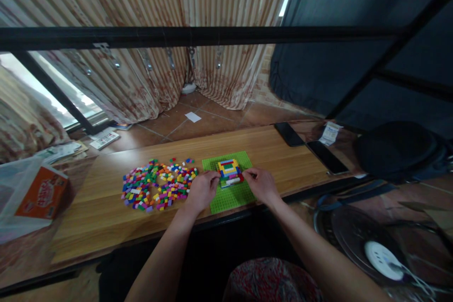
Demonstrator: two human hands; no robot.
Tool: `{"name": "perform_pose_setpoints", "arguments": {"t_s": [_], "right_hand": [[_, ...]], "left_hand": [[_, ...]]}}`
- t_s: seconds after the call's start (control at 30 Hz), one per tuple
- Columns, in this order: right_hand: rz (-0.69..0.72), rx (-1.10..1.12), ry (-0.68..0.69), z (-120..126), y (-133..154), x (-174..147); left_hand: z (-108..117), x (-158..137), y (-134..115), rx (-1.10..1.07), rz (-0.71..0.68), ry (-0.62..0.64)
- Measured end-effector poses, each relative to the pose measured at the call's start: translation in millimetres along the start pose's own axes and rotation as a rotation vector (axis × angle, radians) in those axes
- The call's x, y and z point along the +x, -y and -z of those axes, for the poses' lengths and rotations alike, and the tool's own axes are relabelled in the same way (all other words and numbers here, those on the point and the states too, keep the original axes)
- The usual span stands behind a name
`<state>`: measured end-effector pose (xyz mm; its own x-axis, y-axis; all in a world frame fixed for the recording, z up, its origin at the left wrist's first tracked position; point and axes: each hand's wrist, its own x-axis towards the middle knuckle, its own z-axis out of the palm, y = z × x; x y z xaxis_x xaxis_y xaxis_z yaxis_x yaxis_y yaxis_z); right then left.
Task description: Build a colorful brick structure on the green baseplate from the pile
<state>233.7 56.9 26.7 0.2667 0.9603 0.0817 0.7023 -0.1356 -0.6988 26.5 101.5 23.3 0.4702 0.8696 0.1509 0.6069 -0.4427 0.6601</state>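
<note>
On the wooden table lies a green studded baseplate point(226, 203). A small structure of toy bricks point(228, 168) stands on it, in yellow, blue, red, green and other colours, with a white brick point(232, 181) along its near side. My left hand point(204, 191) is at the structure's left front corner, thumb and fingertips closed together. Across from it my right hand point(261, 185) is closed in a pinch beside the right front corner, close to a red brick point(241, 177). Whatever either hand pinches is too small to make out.
Left of the baseplate spreads a pile of loose coloured bricks point(173, 188). Two dark phones, one point(289, 134) at the back and another point(327, 157) further right, lie near a paper slip point(330, 133). A clear plastic bin point(21, 198) stands beyond the table's left end.
</note>
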Motion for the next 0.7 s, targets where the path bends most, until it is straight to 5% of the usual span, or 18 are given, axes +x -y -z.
{"name": "perform_pose_setpoints", "arguments": {"t_s": [0.37,0.7], "right_hand": [[0.099,0.135,-0.097,0.8,5.1,-6.5],[0.418,0.072,0.083,-32.8,48.6,-28.4]], "left_hand": [[20.8,0.7,0.8,0.077,0.045,-0.018],[99.9,-16.5,40.0,0.005,0.366,-0.564]]}}
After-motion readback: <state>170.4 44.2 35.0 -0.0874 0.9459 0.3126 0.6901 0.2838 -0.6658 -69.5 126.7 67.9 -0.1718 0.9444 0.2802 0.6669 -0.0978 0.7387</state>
